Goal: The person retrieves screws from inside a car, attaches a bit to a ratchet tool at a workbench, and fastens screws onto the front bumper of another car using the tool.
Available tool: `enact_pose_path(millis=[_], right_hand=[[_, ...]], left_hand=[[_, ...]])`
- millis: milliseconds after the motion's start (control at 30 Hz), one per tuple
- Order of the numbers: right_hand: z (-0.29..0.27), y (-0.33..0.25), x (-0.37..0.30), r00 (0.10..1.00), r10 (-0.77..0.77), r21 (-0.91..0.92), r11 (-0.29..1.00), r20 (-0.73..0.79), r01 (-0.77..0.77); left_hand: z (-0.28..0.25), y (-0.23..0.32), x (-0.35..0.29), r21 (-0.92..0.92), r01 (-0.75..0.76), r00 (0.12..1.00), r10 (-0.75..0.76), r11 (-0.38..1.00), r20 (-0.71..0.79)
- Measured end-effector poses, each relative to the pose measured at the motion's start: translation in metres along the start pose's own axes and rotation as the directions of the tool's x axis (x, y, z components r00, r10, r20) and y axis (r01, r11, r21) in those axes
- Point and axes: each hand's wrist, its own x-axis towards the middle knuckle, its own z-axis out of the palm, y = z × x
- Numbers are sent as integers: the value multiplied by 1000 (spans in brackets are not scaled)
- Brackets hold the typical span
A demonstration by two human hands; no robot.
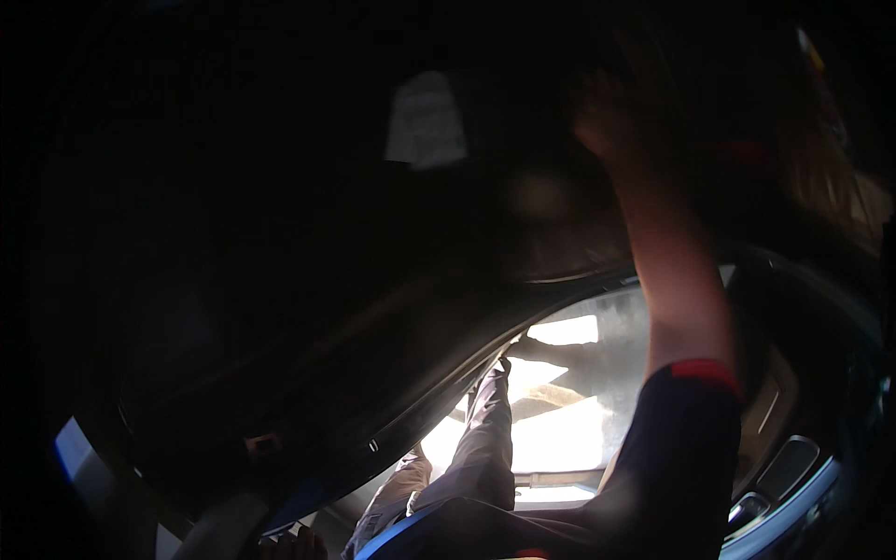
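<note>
My right arm, in a dark short sleeve with a red cuff, stretches up into a deep shadowed space, which looks like a vehicle's interior. At its end my right hand [602,117] is dim and smeared, its fingers lost in the dark. Whether it touches or holds anything does not show. A pale four-sided patch [427,121], perhaps paper or a lit spot, stands out to the left of this hand. Low at the bottom edge, a few dark fingers of what seems to be my left hand [303,543] show faintly, mostly hidden in shadow.
Below the dark curved edge [551,299], sunlit ground [560,434] shows around my trousered legs [481,439]. A curved panel with a blue rim [812,504] and a dark rounded inset [789,467] stands at the lower right. A small reddish-brown rectangle [262,444] sits lower left.
</note>
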Motion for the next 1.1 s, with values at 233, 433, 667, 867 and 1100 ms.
enact_pose_path(millis=[233, 433, 667, 867, 1100], right_hand=[[-25, 35, 8, 985, -115, 981, 158, 131, -112], [-26, 47, 12, 957, -243, 987, 56, 161, -152], [1, 52, 23, 888, -299, 853, -292, 349, -433], [55, 87, 8, 852, -509, -695, -656, 119, -295], [-29, 172, -21, 631, -617, -873, -426, 471, 235]], left_hand=[[0, 1, -5, -4, -11, 1000, 11, 1000, -6], [4, 4, -13, 0, -2, 1000, 2, 1000, -30], [-4, 8, -16, 9, 2, 1000, -2, 1000, -6], [-10, 11, -24, 9, 22, 1000, -22, 1000, 0], [-19, 20, -25, 19, 28, 999, -28, 999, 17]])
